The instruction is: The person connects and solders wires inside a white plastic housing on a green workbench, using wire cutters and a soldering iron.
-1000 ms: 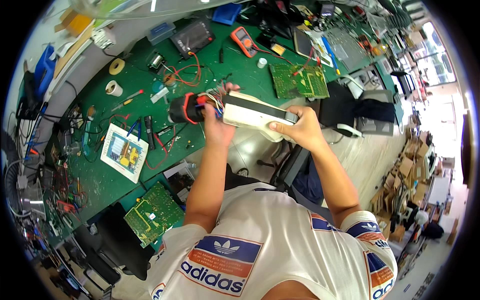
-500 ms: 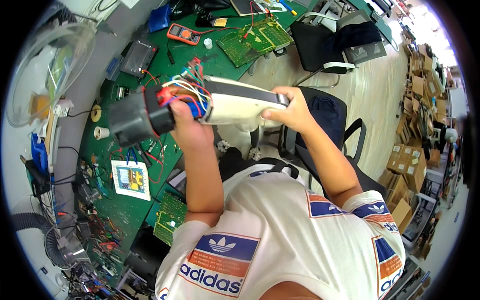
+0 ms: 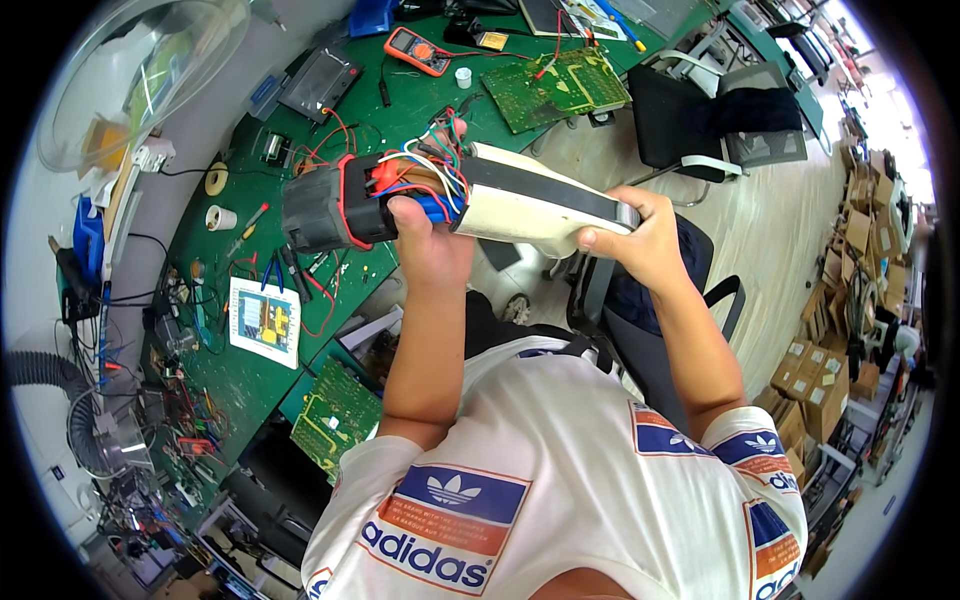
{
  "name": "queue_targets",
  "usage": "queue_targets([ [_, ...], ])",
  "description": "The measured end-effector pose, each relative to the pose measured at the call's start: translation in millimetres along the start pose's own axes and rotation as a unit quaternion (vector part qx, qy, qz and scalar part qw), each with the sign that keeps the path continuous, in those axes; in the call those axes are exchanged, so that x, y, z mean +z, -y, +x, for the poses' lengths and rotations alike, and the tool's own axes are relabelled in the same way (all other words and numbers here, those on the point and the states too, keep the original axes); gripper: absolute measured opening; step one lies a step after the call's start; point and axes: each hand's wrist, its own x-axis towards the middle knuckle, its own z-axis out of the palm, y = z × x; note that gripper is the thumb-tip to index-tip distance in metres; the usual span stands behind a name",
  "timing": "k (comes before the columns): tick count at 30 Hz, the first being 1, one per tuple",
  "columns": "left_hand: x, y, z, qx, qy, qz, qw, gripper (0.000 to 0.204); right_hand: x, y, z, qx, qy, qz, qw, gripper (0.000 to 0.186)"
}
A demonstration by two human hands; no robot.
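Both my hands hold up a long cream-and-black electrical device (image 3: 540, 205) by the edge of the green bench. Its left end is a ribbed black housing (image 3: 318, 208) with a red ring. Between the housing and the cream body a gap bares a bundle of coloured wires (image 3: 425, 170) and blue and red parts. My left hand (image 3: 432, 245) grips the device from below at this gap, thumb up beside the wires. At the narrower right end, my right hand (image 3: 645, 240) is wrapped round the cream body, its far fingers partly hidden.
On the green bench (image 3: 420, 115) lie an orange multimeter (image 3: 418, 52), a large green circuit board (image 3: 555, 88), a white cup (image 3: 220, 218), a roll of tape (image 3: 216, 179) and a printed sheet (image 3: 264, 322). Another circuit board (image 3: 335, 415) sits lower left. Office chairs (image 3: 690, 120) stand right.
The scene has shifted rightward in the view as the head turned. The device stays in both hands and is tilted slightly differently, its right end lower. Both grips look the same.
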Motion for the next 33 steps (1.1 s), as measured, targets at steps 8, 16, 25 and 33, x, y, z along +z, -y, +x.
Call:
queue_targets([
  [8,-39.3,-3.6,-22.6,0.047,-0.051,0.030,0.997,0.089,4.5,8.0,-0.2,-0.003,0.003,-0.006,1.000,0.037],
  [16,-28.1,-21.7,10.6,0.129,-0.170,0.031,0.976,0.068,36.4,3.5,-0.5,-0.022,0.004,-0.030,0.999,0.037],
  [25,-40.9,-59.6,7.3,0.174,-0.145,0.065,0.972,0.061,66.5,-22.7,-6.7,-0.104,0.079,0.026,0.991,0.031],
  [33,-35.9,-65.2,-7.9,0.171,-0.214,0.161,0.948,0.079,81.0,-59.1,-2.0,-0.038,0.125,0.091,0.987,0.038],
])
